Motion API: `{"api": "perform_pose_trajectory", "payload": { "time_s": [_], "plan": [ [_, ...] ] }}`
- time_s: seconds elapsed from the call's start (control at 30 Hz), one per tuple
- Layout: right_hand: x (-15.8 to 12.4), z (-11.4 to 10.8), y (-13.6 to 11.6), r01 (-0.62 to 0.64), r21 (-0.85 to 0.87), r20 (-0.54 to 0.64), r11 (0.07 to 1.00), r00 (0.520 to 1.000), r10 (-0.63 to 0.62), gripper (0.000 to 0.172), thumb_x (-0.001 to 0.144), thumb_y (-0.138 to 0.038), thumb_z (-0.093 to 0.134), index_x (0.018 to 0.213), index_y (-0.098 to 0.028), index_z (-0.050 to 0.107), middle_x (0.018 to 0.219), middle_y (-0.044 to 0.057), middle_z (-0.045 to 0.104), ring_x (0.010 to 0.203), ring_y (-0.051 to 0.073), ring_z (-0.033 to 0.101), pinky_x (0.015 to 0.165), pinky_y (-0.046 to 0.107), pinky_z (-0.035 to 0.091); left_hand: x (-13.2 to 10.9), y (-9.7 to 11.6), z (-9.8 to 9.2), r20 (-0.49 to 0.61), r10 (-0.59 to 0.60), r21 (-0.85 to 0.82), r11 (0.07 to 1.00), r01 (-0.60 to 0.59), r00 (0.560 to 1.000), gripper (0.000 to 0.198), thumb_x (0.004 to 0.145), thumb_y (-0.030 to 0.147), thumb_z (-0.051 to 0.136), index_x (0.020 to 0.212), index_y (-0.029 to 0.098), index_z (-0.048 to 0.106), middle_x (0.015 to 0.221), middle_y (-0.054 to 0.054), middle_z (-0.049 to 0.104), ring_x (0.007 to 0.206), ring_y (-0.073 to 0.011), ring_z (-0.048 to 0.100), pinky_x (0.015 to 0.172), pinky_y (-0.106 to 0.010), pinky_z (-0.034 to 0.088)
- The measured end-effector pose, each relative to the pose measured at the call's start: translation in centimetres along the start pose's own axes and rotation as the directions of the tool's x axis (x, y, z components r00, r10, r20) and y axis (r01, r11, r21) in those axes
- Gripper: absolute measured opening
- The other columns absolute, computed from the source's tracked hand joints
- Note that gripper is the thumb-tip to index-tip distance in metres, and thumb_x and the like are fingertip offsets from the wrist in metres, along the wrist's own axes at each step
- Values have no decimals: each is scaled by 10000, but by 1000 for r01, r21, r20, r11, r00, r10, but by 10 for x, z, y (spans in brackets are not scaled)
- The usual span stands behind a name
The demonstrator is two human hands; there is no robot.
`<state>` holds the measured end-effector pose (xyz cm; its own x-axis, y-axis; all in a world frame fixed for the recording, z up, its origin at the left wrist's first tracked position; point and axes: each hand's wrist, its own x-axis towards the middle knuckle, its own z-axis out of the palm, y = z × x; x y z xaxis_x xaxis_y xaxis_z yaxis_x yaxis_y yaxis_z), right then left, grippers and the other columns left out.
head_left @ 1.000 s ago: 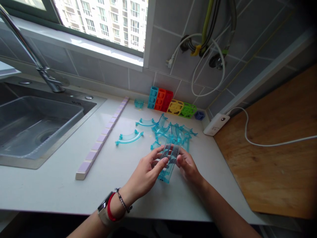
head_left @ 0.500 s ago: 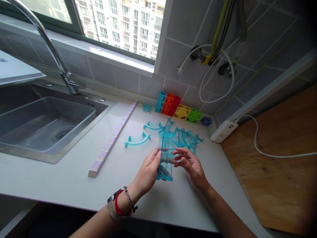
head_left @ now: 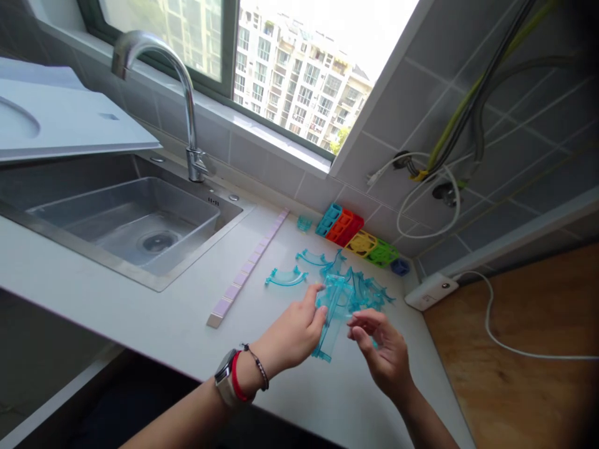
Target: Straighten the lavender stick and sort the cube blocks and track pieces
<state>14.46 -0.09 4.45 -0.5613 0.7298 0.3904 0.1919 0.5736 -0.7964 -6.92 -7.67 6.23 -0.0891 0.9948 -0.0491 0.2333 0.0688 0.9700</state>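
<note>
My left hand (head_left: 299, 327) grips a long, see-through blue plastic track piece (head_left: 333, 318) by its left edge, above the counter. Just right of that piece is my right hand (head_left: 381, 346), its fingers curled but apart, with nothing visible between them. Beyond both hands lie several clear blue pieces: a curved one (head_left: 286, 277) on the left, another curve (head_left: 311, 257) farther back, and a cluster (head_left: 367, 288) partly behind the held piece. A small clear blue part (head_left: 304, 223) sits near the wall.
Blue, red (head_left: 345, 227), yellow (head_left: 362, 243) and green (head_left: 381, 253) blocks line the wall. A lilac segmented strip (head_left: 248, 268) lies left, beside the sink (head_left: 161, 284) and faucet (head_left: 191, 125). A white power strip (head_left: 431, 292) with a cable is at right.
The view has swung left, showing more of the sink. My left hand has shifted its hold along the track piece, and my right hand's fingers have curled more and sit slightly away from it.
</note>
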Motion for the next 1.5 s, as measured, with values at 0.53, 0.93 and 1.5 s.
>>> {"api": "perform_pose_trajectory", "payload": {
  "time_s": [0.53,0.93,1.5],
  "plan": [
    [58,-2,-99,207,-413,533,887,844,51,488,1024,-319,499,1507,-348,435,1262,77,662,973,229,669,850,382,580,-7,12,-25,-123,100,-214,969,-124,987,346,997,378,467,1293,204,418,968,-68,732,660,-179,695,673,-315,528],
    [100,-17,-77,51,-554,348,831,921,175,447,937,-300,576,1381,-263,546,1153,63,637,865,173,612,871,340,533,-21,10,-26,241,117,353,914,-199,963,526,995,533,432,1382,205,569,1095,-142,764,1063,-353,704,890,-458,535],
    [98,26,-79,-148,-568,560,810,652,512,499,869,-292,650,1368,-307,656,1027,12,698,623,91,552,623,213,493,-44,24,-19,488,-24,595,740,-313,872,520,960,548,490,1091,120,754,939,-211,774,913,-408,746,744,-477,587]
  ]
}}
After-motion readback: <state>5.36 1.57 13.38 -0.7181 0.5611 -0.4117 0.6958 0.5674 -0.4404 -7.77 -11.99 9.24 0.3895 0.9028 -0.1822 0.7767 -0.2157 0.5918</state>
